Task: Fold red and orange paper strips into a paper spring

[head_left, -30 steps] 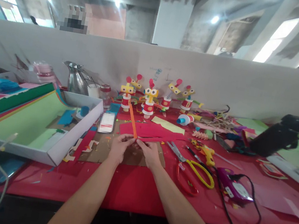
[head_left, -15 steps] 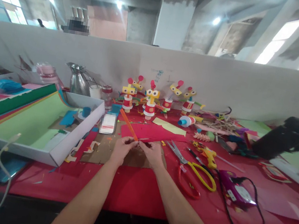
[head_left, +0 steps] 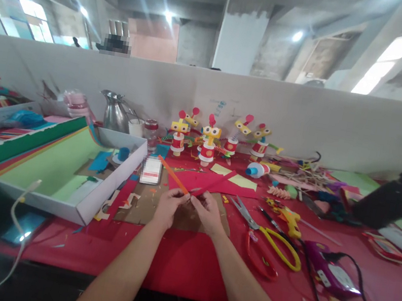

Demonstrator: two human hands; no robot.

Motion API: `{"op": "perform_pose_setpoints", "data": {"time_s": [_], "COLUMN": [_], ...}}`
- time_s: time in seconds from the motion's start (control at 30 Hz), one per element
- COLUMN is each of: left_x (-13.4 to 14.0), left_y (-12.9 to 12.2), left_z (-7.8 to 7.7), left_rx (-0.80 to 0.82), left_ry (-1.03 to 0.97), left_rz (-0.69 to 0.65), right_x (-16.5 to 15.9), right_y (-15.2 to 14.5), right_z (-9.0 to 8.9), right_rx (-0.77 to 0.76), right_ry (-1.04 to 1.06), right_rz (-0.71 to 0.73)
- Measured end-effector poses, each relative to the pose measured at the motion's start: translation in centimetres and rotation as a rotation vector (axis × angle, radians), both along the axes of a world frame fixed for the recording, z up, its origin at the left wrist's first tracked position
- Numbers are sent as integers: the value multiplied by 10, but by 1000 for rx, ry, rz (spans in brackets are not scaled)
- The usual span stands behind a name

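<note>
My left hand (head_left: 168, 208) is closed, pinching the lower end of an orange paper strip (head_left: 170, 171) that slants up to the left. Between the fingers of my right hand (head_left: 209, 212) is the end of a red paper strip (head_left: 222, 182), which slants up to the right. The two ends meet at my fingertips in a V; whether they are stuck together is hidden. Beneath my hands lies a brown cardboard sheet (head_left: 142, 215), with red paper (head_left: 184, 178) just beyond it. Scissors (head_left: 258, 228) with red and yellow handles lie open to the right.
Several paper-cup figures (head_left: 207, 150) stand by the partition. A white box (head_left: 115, 177) of coloured paper sits at left. Right of the scissors are a yellow glue gun (head_left: 291, 221) and a purple device (head_left: 332, 273) with a black cord. A metal jug (head_left: 115, 111) stands behind.
The red strip now points up to the right from my right hand, clearly visible, where before it barely showed. The whole view has shifted slightly; the orange strip stays in my left hand.
</note>
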State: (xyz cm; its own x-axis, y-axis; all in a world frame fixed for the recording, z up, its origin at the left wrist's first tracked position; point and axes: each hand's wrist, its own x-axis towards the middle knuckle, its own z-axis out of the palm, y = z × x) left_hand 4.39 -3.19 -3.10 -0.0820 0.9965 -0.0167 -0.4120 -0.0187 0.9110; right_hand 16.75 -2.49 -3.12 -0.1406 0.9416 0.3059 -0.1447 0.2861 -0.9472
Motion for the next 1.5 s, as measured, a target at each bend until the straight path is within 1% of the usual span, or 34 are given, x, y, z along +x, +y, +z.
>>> {"op": "perform_pose_setpoints", "data": {"time_s": [0.07, 0.17, 0.3, 0.37, 0.53, 0.67, 0.77, 0.97, 1.07, 1.13, 1.2, 1.33, 1.5], "left_x": [2, 3, 2, 1, 2, 4, 5, 5, 4, 3, 2, 3, 5], "left_y": [0, 0, 2, 3, 0, -3, -3, 1, 3, 3, 3, 1, -1], "left_z": [-1, 1, 3, 4, 9, 13, 12, 5, 4, 4, 4, 8, 10], "left_rx": [-11, -31, -70, -89, -93, -71, -42, -59, -75, -97, -118, -152, -143], "left_ry": [-32, -90, -191, -212, -199, -149, -117, -117, -171, -221, -255, -266, -244], "left_rz": [2, 40, 61, 49, -37, -26, -11, 31, 41, 51, 56, 23, -10], "right_x": [-1, -1, -3, -4, -4, -2, -1, -2, -3, -5, -6, -7, -5], "right_y": [-3, -4, -3, -3, -3, -5, -6, -4, -2, -2, -2, -2, -1], "right_z": [4, 6, 4, 2, 3, 6, 6, 3, 2, 1, -1, -4, -8], "right_rx": [25, 43, 72, 81, 55, 39, 17, 18, 15, 49, 92, 148, 196], "right_ry": [9, -13, -49, -52, -31, -13, 4, 9, 16, 21, 12, -50, -129], "right_rz": [9, 19, -39, -50, 15, 22, 26, 41, 45, 48, 29, -58, -93]}}
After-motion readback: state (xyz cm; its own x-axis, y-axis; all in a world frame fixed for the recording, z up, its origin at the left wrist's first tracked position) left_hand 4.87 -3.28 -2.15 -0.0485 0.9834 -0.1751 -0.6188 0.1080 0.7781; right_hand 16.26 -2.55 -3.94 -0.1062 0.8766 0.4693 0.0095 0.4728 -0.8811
